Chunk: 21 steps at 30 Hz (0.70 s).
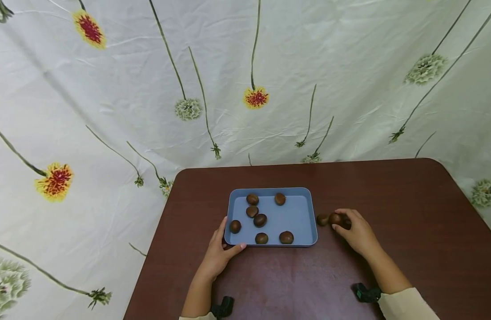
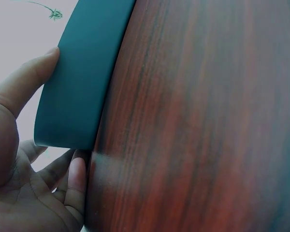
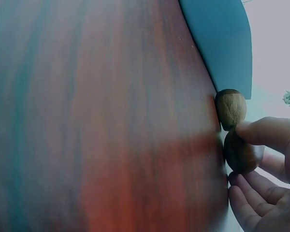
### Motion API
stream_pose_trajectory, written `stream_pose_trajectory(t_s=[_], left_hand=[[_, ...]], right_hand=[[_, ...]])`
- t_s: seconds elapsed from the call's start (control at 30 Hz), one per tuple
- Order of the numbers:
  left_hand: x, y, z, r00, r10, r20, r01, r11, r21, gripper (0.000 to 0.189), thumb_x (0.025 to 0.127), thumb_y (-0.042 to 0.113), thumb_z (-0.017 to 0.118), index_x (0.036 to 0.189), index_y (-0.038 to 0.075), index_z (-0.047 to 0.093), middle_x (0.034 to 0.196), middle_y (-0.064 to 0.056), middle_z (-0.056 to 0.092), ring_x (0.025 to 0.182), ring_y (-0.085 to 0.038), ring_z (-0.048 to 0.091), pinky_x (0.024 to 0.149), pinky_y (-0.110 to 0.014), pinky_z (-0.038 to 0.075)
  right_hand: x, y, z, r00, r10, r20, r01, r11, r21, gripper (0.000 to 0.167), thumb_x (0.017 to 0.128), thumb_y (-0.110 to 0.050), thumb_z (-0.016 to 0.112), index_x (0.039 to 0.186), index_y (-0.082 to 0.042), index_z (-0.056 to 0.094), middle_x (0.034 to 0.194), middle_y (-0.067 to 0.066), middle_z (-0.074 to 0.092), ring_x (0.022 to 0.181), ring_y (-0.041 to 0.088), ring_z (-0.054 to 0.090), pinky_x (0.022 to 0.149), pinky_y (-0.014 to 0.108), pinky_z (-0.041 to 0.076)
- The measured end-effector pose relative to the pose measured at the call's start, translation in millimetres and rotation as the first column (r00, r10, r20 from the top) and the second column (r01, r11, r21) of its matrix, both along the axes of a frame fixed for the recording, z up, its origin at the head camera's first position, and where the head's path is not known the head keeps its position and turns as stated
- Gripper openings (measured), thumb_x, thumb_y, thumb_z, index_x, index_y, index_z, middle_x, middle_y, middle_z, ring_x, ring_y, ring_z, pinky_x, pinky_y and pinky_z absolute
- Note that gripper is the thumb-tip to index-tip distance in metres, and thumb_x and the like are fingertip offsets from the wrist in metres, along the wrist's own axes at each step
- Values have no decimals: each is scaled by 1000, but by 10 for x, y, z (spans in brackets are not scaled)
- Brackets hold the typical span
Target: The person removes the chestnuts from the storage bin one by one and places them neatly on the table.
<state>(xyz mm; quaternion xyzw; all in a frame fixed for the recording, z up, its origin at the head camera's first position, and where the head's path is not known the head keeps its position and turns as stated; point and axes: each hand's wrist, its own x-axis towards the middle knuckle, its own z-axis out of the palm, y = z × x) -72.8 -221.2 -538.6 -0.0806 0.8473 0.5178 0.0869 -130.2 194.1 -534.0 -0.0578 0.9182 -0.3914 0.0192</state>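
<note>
A blue tray [image 1: 272,209] lies on the table with several brown chestnuts in it, among them one chestnut [image 1: 260,220] near its middle. My left hand [image 1: 217,255] holds the tray's near left corner, thumb on the front edge and fingers along the left side. In the left wrist view the thumb [image 2: 36,72] presses the tray's wall [image 2: 82,82]. Right of the tray, my right hand [image 1: 357,231] pinches a chestnut [image 3: 242,151] between thumb and fingers, down at the tabletop. Another chestnut [image 1: 322,219] sits between that one and the tray's right side.
The dark brown wooden table [image 1: 409,213] has rounded far corners. Behind it hangs a pale cloth [image 1: 349,58] printed with flowers. Each wrist wears a dark strapped device, such as the right wrist device [image 1: 366,293].
</note>
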Motion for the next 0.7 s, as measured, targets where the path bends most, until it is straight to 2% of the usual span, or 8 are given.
stream_pose_trajectory(t_s=[0.27, 0.43, 0.7], left_hand=[[-2, 8, 4, 1000, -3, -2, 3, 1000, -8, 106, 84, 44, 82, 164, 33, 14, 157, -13, 34, 139, -33, 45, 110, -52, 43], [-3, 9, -4, 1000, -3, -4, 3, 1000, -11, 104, 84, 43, 82, 164, 32, 15, 156, -13, 35, 138, -33, 46, 110, -51, 43], [6, 4, -4, 1000, -5, 1, 5, 1000, -4, 106, 84, 44, 82, 164, 33, 13, 159, -13, 32, 141, -35, 43, 110, -53, 42]], right_hand=[[3, 18, -4, 999, 1, 36, -1, 1000, -23, 53, 96, -17, 71, 141, -1, 51, 136, 25, 53, 121, 45, 57, 101, 59, 46], [22, 30, -5, 1000, -10, 24, 11, 999, -44, 52, 97, -20, 70, 141, -1, 52, 136, 25, 52, 121, 44, 57, 102, 58, 46], [95, -30, 104, 993, -110, -49, 104, 988, -114, 44, 98, -23, 68, 137, -6, 57, 133, 20, 53, 122, 41, 53, 98, 59, 45]])
